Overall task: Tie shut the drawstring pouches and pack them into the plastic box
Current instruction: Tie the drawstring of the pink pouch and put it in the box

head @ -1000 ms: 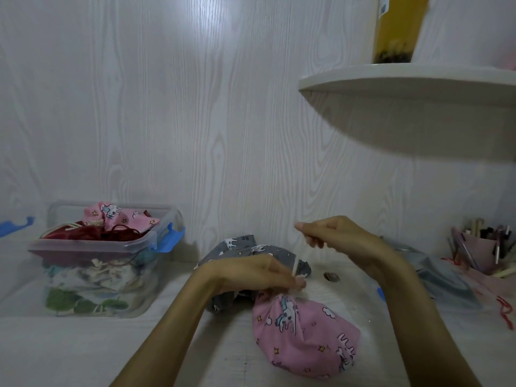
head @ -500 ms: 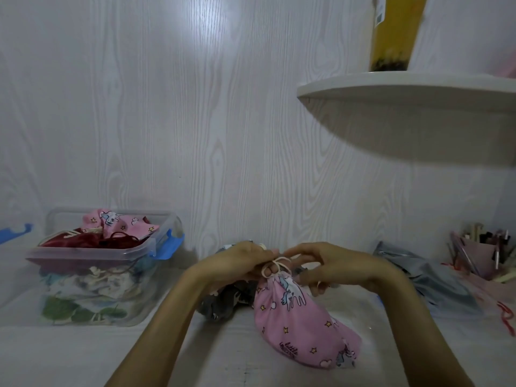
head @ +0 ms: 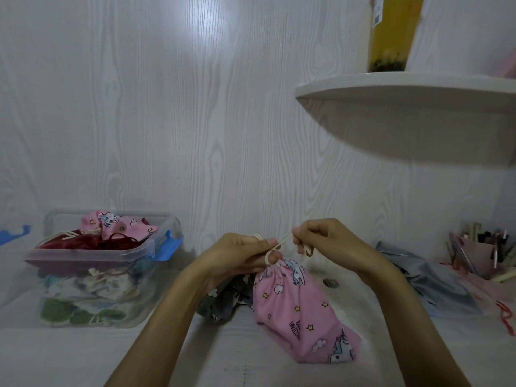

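A pink unicorn-print drawstring pouch (head: pixel 296 311) lies on the white table in front of me, its gathered neck raised. My left hand (head: pixel 240 255) pinches the neck and a loop of the cream drawstring (head: pixel 275 247). My right hand (head: pixel 321 241) pinches the other end of the cord just to the right of the neck. A grey printed pouch (head: pixel 226 300) lies behind, partly hidden by my left arm. The clear plastic box (head: pixel 160 241) with blue latches stands at the left, heaped with several pouches, a pink one (head: pixel 117 222) on top.
A white shelf (head: pixel 405 85) juts from the wall at upper right, holding a yellow cup (head: pixel 393 32). A grey plastic bag (head: pixel 430 277) lies at the right, next to a pen holder (head: pixel 480 255). A blue lid clip (head: pixel 14 236) shows at the far left.
A second ago my right hand was raised, pulling the cord. Then both hands met at the neck. Now the right hand draws the cord rightward and the pouch has been lifted more upright.
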